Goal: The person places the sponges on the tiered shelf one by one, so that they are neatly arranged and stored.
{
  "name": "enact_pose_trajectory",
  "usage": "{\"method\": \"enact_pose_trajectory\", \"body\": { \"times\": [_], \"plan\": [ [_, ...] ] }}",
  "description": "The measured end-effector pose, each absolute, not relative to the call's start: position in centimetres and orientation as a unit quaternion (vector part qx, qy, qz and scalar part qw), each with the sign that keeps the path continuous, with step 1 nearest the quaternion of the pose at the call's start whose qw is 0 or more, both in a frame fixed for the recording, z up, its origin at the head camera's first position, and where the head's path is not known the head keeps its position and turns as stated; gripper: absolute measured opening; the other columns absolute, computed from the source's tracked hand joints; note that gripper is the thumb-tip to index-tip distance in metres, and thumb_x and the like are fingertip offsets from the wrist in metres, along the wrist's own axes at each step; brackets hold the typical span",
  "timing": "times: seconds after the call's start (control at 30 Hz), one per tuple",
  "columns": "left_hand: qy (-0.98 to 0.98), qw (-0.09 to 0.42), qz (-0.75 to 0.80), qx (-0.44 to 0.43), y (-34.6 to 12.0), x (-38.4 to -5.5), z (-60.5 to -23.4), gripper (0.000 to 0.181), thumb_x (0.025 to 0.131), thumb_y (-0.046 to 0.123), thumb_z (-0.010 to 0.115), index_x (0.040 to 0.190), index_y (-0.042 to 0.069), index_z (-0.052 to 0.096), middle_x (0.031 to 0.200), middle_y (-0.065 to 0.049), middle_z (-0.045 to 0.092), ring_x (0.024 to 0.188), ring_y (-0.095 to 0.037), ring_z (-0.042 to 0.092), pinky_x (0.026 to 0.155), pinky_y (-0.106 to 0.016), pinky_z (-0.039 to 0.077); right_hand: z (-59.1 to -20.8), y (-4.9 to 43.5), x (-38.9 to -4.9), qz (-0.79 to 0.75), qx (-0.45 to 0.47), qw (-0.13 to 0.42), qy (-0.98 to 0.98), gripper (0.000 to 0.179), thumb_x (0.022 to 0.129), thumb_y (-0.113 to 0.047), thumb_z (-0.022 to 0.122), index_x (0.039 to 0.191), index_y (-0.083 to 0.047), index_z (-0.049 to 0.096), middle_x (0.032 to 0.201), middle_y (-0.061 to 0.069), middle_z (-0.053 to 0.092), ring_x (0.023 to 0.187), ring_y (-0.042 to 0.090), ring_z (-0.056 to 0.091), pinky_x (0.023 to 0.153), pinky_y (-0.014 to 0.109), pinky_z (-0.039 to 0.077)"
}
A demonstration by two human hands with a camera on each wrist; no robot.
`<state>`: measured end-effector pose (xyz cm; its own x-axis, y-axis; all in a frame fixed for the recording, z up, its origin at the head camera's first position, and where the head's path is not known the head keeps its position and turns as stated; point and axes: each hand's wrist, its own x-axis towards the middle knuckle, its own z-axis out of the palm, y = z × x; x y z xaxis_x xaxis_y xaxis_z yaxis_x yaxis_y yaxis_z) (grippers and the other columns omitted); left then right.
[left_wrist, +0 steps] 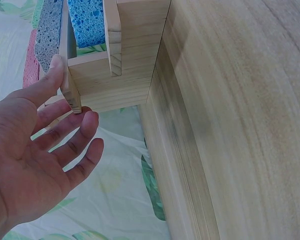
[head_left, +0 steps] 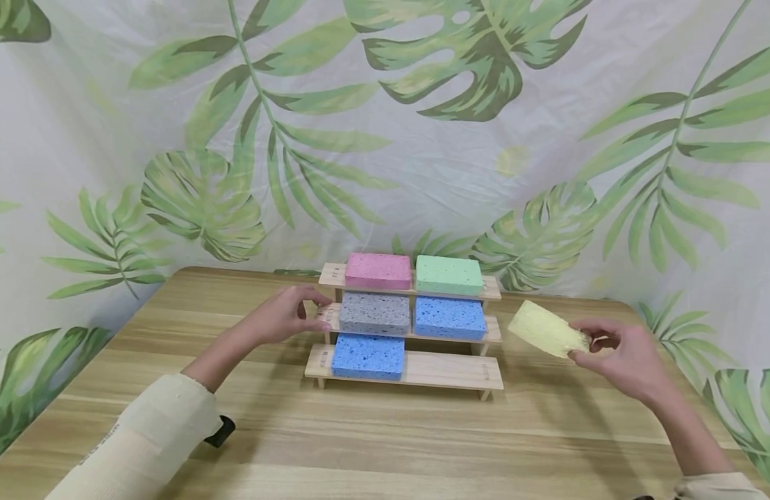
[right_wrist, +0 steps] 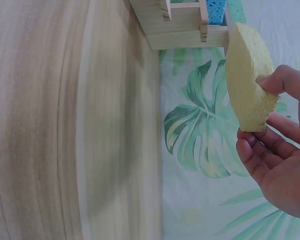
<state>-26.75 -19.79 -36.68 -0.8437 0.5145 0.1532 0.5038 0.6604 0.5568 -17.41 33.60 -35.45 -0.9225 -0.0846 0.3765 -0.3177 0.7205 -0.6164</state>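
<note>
My right hand [head_left: 628, 357] pinches a pale yellow sponge [head_left: 547, 328] by one end, held up in the air right of the stepped wooden rack [head_left: 450, 368]. My left hand [head_left: 283, 316] grips the left end of the rack's middle step, thumb on top and fingers below, as the left wrist view shows. A grey sponge [head_left: 373, 314] and a blue sponge [head_left: 449, 318] lie on that step. The top step carries a pink sponge [head_left: 378, 270] and a green sponge [head_left: 448, 275]. Another blue sponge [head_left: 368, 356] lies on the left of the bottom step, whose right half is bare wood.
The rack stands near the far edge of a wood-grain table [head_left: 372, 444]. Behind the table hangs a leaf-patterned cloth [head_left: 434, 173]. A small black object [head_left: 220, 431] shows beside the left sleeve.
</note>
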Motion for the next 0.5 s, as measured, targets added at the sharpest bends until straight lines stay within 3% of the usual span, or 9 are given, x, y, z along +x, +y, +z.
{"method": "enact_pose_trajectory", "body": {
  "times": [0.5],
  "plan": [
    [0.910, 0.013, 0.309, 0.276, -19.8, -26.7, -36.6, 0.045, 0.089, 0.021, 0.084, 0.123, -0.005, 0.070, 0.120, -0.020, 0.071, 0.067, -0.013, 0.057, 0.065, -0.031, 0.051, -35.1, 32.5, -17.1, 0.402, 0.170, 0.161, -0.885, 0.038, 0.074, 0.013, 0.080, 0.111, 0.006, 0.074, 0.084, -0.007, 0.068, 0.076, 0.005, 0.062, 0.072, 0.012, 0.048]
  ]
}}
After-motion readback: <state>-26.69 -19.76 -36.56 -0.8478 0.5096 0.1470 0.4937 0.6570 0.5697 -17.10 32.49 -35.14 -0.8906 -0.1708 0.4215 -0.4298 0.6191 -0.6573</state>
